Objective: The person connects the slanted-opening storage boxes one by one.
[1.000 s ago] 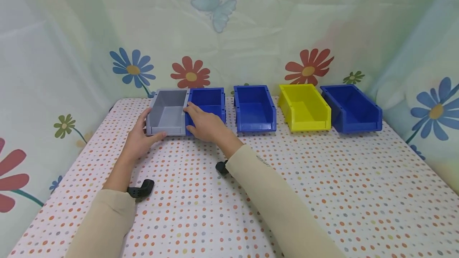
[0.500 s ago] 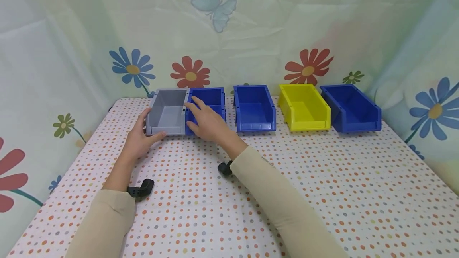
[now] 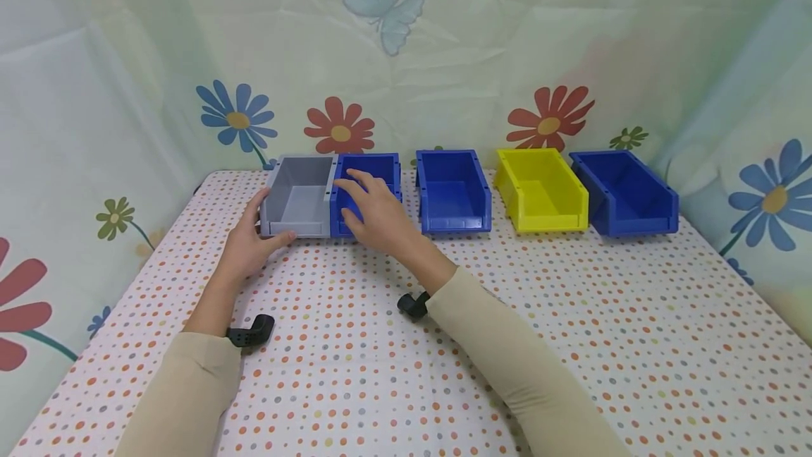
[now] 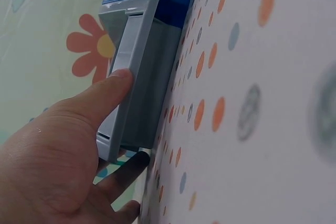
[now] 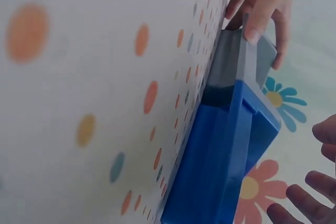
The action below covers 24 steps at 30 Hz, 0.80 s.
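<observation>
At the left end of a row of storage bins stands a grey bin (image 3: 304,228). My left hand (image 3: 249,240) holds it at its left front corner. In the left wrist view the thumb (image 4: 118,85) lies on the front lip, with the other fingers around the side. A blue bin (image 3: 371,163) sits flush against the grey bin's right side. Over this blue bin is my right hand (image 3: 382,216), fingers spread and slightly bent, holding nothing. The right wrist view shows its fingertips (image 5: 302,200) apart from the blue bin's rim.
Farther right along the back stand another blue bin (image 3: 452,223), a yellow bin (image 3: 550,222) and a blue bin (image 3: 643,226) close beside the yellow one. A dotted cloth (image 3: 355,365) covers the table. A flowered curtain (image 3: 444,76) hangs behind.
My right hand has left the shared rim of the grey and blue bins, moving up and right with its fingers spreading. My left hand stays at the grey bin.
</observation>
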Motion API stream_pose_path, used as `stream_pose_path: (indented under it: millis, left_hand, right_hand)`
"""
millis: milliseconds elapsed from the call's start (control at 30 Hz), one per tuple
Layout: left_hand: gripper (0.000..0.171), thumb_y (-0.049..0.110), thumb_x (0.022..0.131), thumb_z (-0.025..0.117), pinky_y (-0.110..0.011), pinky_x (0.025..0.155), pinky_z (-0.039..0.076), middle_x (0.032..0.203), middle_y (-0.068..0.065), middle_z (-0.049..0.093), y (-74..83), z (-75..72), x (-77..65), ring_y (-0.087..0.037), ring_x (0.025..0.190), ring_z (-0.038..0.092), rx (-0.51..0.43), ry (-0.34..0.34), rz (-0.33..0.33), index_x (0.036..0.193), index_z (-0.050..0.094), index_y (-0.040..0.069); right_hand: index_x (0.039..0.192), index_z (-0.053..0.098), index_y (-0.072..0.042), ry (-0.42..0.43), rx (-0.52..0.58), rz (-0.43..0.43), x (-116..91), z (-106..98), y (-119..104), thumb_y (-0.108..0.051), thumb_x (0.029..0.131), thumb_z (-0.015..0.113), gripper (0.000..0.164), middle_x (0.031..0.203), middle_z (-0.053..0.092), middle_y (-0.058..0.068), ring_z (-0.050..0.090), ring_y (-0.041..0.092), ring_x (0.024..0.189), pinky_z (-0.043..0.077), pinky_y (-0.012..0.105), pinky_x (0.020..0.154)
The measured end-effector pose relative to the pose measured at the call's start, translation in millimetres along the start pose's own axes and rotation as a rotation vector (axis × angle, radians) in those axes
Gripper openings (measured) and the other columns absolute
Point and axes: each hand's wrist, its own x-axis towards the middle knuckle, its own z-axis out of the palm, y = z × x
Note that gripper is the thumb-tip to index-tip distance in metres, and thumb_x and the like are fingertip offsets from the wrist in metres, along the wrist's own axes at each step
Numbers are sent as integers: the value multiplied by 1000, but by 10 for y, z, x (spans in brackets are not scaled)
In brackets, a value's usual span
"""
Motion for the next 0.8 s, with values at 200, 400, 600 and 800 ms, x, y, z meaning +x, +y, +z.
stream_pose_path:
  millis: [200, 400, 600, 800]
  left_hand:
    - [103, 35, 94, 77, -65, 118, 36, 171, -21, 20, 2, 16, -1, -50, 152, 32, 8, -4, -9, 167, 4, 36]
    - [102, 35, 95, 77, -66, 119, 34, 172, -20, 19, 14, -22, 19, -49, 153, 30, 15, 4, -12, 167, 4, 37]
    - [103, 37, 94, 77, -67, 120, 32, 173, -19, 16, 14, -28, 21, -50, 153, 27, 25, -1, -16, 167, 3, 38]
    - [103, 37, 95, 76, -67, 119, 33, 171, -22, 18, 30, -13, -12, -50, 153, 29, 29, -5, -15, 167, 3, 35]
  right_hand:
    - [150, 53, -12, 104, 48, -12, -159, -35, 95, -17, 104, 59, 46, 158, 46, 13, 46, 34, 144, 48, 48, 113]
    - [148, 55, -10, 190, 64, -25, -257, -93, 190, -16, 104, 59, 45, 154, 49, 13, 45, 32, 145, 47, 48, 115]
    - [146, 57, -8, 205, 54, -13, -348, -138, 275, -14, 102, 60, 44, 153, 51, 16, 46, 35, 144, 43, 51, 118]
    - [145, 57, -6, 238, 48, -10, -432, -162, 359, -14, 103, 60, 43, 151, 53, 15, 49, 36, 140, 49, 51, 111]
